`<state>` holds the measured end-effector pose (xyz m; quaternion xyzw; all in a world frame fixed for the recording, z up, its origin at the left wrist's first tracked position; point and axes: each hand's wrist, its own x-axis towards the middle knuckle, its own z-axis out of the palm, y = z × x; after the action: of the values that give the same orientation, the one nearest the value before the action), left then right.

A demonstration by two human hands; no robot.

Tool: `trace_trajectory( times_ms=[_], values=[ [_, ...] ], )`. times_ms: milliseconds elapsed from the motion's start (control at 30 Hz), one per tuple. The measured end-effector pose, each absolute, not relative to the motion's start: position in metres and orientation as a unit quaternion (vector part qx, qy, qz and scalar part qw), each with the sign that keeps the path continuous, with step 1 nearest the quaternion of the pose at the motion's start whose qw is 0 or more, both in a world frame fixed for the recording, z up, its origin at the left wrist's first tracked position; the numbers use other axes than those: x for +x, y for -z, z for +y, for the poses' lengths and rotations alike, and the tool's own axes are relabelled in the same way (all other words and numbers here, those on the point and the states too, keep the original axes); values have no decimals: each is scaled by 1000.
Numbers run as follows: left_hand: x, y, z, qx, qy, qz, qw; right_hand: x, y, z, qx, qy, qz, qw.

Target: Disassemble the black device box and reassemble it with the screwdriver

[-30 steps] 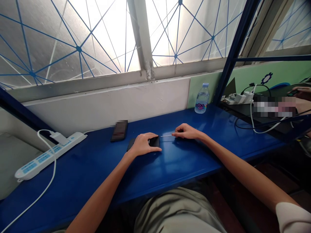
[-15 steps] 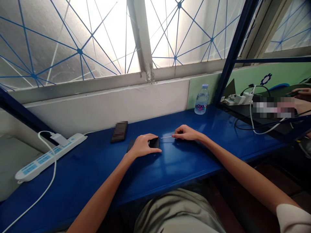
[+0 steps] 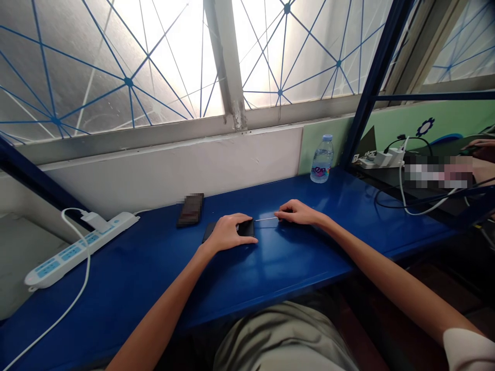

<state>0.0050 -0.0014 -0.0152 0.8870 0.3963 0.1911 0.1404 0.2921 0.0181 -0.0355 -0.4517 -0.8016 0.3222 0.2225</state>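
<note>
My left hand (image 3: 226, 233) lies over a flat black rectangular object (image 3: 248, 227), which rests on the blue table (image 3: 247, 278). Its thumb and fingers grip the long sides near the right end, and the palm covers the middle; whether it is a phone I cannot tell. Just to the right, my right hand (image 3: 297, 212) is closed in a pinch on a thin pale stick (image 3: 266, 219). The stick lies nearly level, and its left tip reaches close to the black object's right end. Whether the tip touches it I cannot make out.
A dark, partly blurred phone-like slab (image 3: 191, 209) lies behind my left hand. At the left is a white power strip (image 3: 83, 251) with a charger and cable. A water bottle (image 3: 322, 158) stands near the wall. At far right, another person's hand (image 3: 484, 148) shows beside cables.
Both hands keep nearly the same pose and hold. The whole view has shifted very slightly, and my right hand's pinch on the stick looks almost unmoved.
</note>
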Motion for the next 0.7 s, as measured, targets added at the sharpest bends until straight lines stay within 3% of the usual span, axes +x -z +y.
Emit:
trace_trajectory(
  times_ms=[200, 700],
  values=[
    [4, 16, -2, 886, -194, 397, 141, 295, 33, 18, -449, -308, -814, 203],
    [5, 15, -2, 886, -188, 401, 136, 291, 36, 15, -434, -314, -807, 249]
  ],
)
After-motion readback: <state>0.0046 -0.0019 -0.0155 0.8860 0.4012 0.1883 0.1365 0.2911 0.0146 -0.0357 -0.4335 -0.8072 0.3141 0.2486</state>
